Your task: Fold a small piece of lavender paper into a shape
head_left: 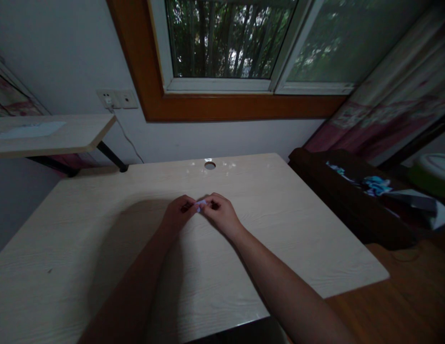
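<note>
Small pale piece (201, 204), too tiny for me to name, sat pinched between both my hands over the middle of the light wooden desk (279, 229). Far to the left a side shelf (57, 134) jutted from the wall, with a wall socket (117, 99) just beside it. My left hand (179, 210) had its fingertips closed on the piece's left end, and my right hand (220, 213) gripped its right end, the fingertips of both meeting there. Behind them lay the desk's cable hole (210, 165), and off to the right stood a dark cabinet (337, 191) below a curtain (394, 105).
</note>
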Tool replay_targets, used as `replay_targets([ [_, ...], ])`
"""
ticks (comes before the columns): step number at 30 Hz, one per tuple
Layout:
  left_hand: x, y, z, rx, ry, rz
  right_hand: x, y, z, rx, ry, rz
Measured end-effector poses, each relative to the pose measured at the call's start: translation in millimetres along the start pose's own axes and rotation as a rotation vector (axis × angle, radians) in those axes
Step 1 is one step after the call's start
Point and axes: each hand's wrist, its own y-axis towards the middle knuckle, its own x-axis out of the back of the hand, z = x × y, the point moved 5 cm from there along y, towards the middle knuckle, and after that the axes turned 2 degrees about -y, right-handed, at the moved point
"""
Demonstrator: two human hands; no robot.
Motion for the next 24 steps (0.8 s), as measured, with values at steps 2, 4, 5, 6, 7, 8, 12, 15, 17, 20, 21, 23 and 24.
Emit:
replay_targets([
  [2, 0.3, -0.2, -0.5, -0.022, 0.024, 0.001, -0.3, 0.3, 0.0, 0.012, -0.013, 0.002],
  [4, 1.0, -0.3, 0.0, -0.042, 0.048, -0.007, -0.6, 0.4, -0.2, 0.022, -0.022, 0.003],
  [5, 1.2, -0.4, 0.3, -0.049, 0.059, -0.007, -0.7, 0.4, -0.3, 0.026, -0.024, 0.004],
  [6, 1.3, -0.6, 0.3, -0.054, 0.068, -0.008, -0.7, 0.4, -0.5, 0.027, -0.026, 0.004],
  [7, 1.5, -0.8, 0.0, -0.060, 0.075, -0.009, -0.7, 0.3, -0.5, 0.028, -0.028, 0.004],
  [8, 1.4, -1.1, -0.6, -0.064, 0.079, -0.006, -0.5, 0.1, -0.5, 0.028, -0.032, 0.004],
  [12, 2.1, -2.3, -2.8, -0.064, 0.075, -0.006, 0.7, -0.5, 1.2, 0.040, -0.052, 0.000],
  [15, 3.0, -2.6, 0.4, -0.023, 0.019, -0.008, 2.1, 0.2, 2.1, 0.045, -0.038, -0.016],
  [17, 3.5, -2.3, 4.2, 0.011, -0.047, -0.011, 3.2, 1.1, 1.5, 0.027, -0.015, -0.035],
  [20, 4.2, -1.2, 8.3, 0.043, -0.119, -0.024, 4.0, 2.1, -0.1, -0.007, 0.028, -0.051],
  [21, 4.2, -0.9, 8.8, 0.050, -0.133, -0.027, 4.1, 2.3, -0.6, -0.015, 0.044, -0.051],
  [23, 3.8, -0.7, 8.1, 0.060, -0.161, -0.027, 4.5, 2.6, -2.3, -0.032, 0.076, -0.053],
  [24, 3.6, -0.7, 7.1, 0.065, -0.174, -0.026, 4.8, 2.7, -3.6, -0.043, 0.089, -0.055],
])
